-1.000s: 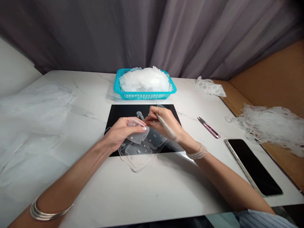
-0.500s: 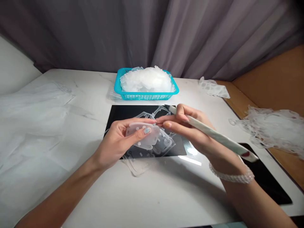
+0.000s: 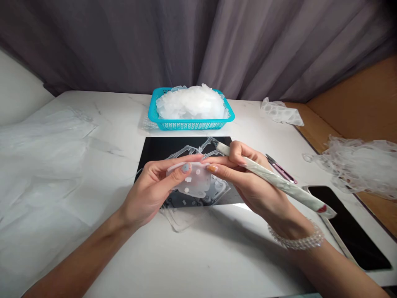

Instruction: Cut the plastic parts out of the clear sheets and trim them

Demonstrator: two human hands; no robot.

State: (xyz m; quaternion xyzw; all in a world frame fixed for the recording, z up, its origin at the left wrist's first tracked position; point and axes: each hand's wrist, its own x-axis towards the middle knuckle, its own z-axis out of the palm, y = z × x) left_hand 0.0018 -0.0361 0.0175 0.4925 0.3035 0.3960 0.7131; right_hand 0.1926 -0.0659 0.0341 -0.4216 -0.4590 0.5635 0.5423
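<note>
My left hand (image 3: 151, 190) pinches a translucent, pale plastic piece (image 3: 194, 184) with small white square marks, holding it above a black sheet (image 3: 155, 154). My right hand (image 3: 248, 176) grips a marbled white pen-like tool (image 3: 279, 185) with a pale tip (image 3: 221, 147), which points up and left past the piece. An orange-nailed finger of that hand touches the piece's right edge. Under both hands, a clear moulded plastic frame (image 3: 186, 154) with cut-out openings lies on the sheet, partly hidden.
A turquoise plastic basket (image 3: 189, 125) heaped with translucent pieces stands behind the sheet. Pink-handled snips (image 3: 281, 168) and a phone (image 3: 349, 227) lie to the right. Plastic scrap lies at the right (image 3: 362, 167), and a clear sheet (image 3: 46, 157) covers the left of the table.
Both hands have moved closer together. The tool's tip now sits above the far edge of the piece, and the left hand has turned the piece slightly. The view has shifted a little.
</note>
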